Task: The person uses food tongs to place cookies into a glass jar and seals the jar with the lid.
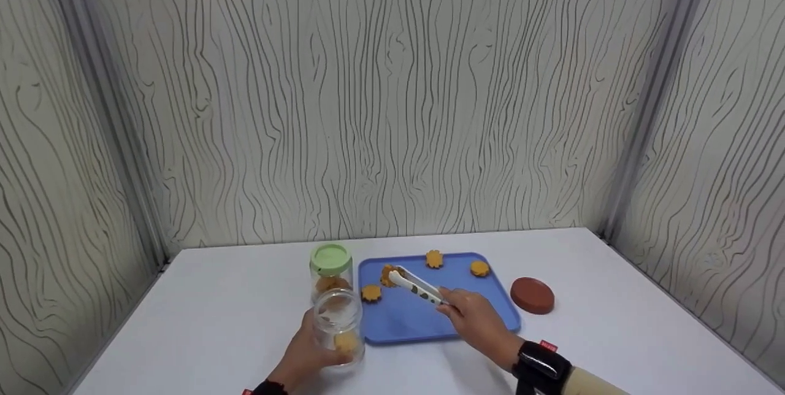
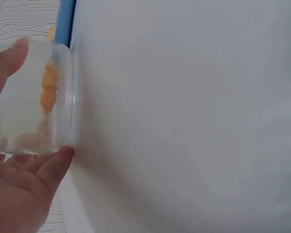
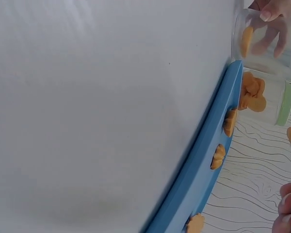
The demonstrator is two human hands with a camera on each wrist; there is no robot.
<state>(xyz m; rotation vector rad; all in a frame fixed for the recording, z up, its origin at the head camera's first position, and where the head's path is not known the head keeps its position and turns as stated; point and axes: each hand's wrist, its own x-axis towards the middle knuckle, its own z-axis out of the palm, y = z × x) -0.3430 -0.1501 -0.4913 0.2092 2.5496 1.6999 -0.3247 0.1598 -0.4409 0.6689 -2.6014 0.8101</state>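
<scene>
My left hand (image 1: 310, 349) grips a clear open jar (image 1: 338, 312) near the front of the table, thumb on one side and fingers round the other. A yellow cookie (image 2: 49, 87) lies at the bottom of this jar. With my right hand (image 1: 477, 320) I hold white patterned tongs (image 1: 423, 289) over the blue tray (image 1: 408, 321). Pinched at the tips of the tongs is a brown-orange flower-shaped cookie (image 1: 387, 275), raised above the tray. Several more cookies lie on the tray, among them one cookie (image 1: 371, 293) at its left side.
Behind the held jar stands a second jar (image 3: 269, 102) with a green lid (image 1: 331, 258) and several brown cookies inside. A reddish-brown round lid (image 1: 532, 295) lies right of the tray. Patterned panels (image 1: 392, 107) enclose the white table at the back and sides.
</scene>
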